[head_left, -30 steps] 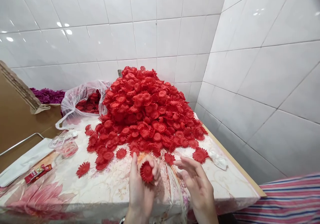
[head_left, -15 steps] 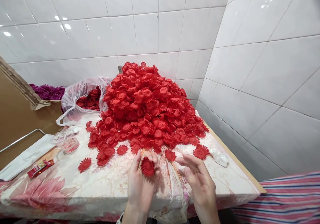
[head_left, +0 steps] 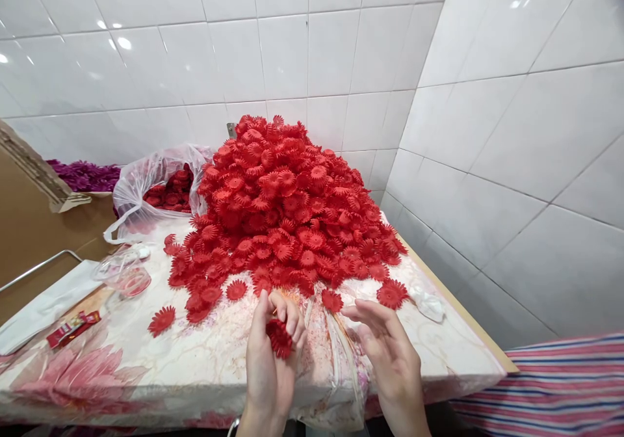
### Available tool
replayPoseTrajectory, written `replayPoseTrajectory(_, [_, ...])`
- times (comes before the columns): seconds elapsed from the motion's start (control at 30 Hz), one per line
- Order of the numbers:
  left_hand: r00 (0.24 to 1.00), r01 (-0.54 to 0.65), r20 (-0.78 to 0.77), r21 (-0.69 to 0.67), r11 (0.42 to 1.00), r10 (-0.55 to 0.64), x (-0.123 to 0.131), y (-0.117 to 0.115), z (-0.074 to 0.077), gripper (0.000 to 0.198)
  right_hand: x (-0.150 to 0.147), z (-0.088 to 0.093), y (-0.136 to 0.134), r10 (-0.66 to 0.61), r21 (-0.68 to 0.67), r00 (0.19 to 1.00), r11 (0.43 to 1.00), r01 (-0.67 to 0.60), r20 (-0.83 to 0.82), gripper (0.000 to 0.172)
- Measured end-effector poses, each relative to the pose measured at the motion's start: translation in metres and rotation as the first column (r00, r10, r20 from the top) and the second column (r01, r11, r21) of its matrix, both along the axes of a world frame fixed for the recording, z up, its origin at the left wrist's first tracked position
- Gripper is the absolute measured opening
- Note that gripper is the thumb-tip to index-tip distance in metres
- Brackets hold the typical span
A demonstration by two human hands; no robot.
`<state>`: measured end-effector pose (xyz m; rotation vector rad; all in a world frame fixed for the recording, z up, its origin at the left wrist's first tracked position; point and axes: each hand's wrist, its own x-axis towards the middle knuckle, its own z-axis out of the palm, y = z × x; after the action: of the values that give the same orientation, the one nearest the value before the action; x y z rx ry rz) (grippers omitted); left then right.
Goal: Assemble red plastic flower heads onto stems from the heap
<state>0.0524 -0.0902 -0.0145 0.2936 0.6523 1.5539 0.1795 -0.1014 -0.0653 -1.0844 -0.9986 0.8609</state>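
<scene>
Curled fingers of my left hand hold a dark red artificial flower against the palm, above the front of the table. To its right, my right hand hovers with bent fingers apart and nothing in it. A single red flower piece lies on the cloth just beyond the right fingertips. Behind both hands rises a big heap of red flower pieces. Pale thin strips run over the table edge between my hands.
A clear plastic bag with darker red flowers stands left of the heap, near purple flowers and a cardboard box. A clear plastic cup and a red wrapper lie at left. Tiled walls close off the back and right.
My left hand has turned and curled its fingers more around the flower, shifting slightly left. My right hand stays almost where it was. The view has tilted a little.
</scene>
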Motion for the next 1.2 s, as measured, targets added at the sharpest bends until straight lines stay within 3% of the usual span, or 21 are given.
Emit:
replayPoseTrajectory(0.23, [0.983,-0.078,0.156,-0.133,0.988,0.099,-0.007,0.002,-0.005,0.047,0.001,0.0,-0.001,0.014,-0.003,1.0,1.0,-0.014,-0.003,0.025])
replayPoseTrajectory(0.4, [0.989,0.009,0.151,-0.135,0.991,0.011,-0.005,0.003,0.006,0.037,0.001,0.0,0.0,0.021,-0.021,1.0,1.0,-0.021,0.005,0.025])
replayPoseTrajectory(0.5, [0.99,-0.007,0.136,-0.152,0.988,0.028,-0.002,0.004,0.01,0.035,0.001,0.0,-0.001,0.024,-0.024,1.0,0.999,-0.024,0.003,0.025])
replayPoseTrajectory(0.67, [0.978,0.01,0.208,-0.149,0.989,0.022,-0.001,0.006,0.007,0.041,0.0,0.001,-0.001,0.021,-0.019,1.0,1.0,-0.021,0.008,0.023])
replayPoseTrajectory(0.87, [0.987,-0.012,0.155,-0.214,0.977,0.046,-0.008,0.001,-0.001,0.049,0.001,-0.001,0.0,0.018,-0.004,1.0,1.0,-0.018,0.02,0.025])
replayPoseTrajectory(1.03, [0.992,0.049,0.122,-0.07,0.996,-0.04,-0.006,0.0,0.005,0.032,0.001,0.0,0.001,-0.001,0.014,1.0,1.0,0.0,0.009,0.024])
replayPoseTrajectory(1.2, [0.978,0.038,0.207,-0.156,0.987,-0.005,-0.002,0.008,0.006,0.041,-0.001,0.002,0.0,0.0,-0.011,1.0,1.0,0.0,0.001,0.022])
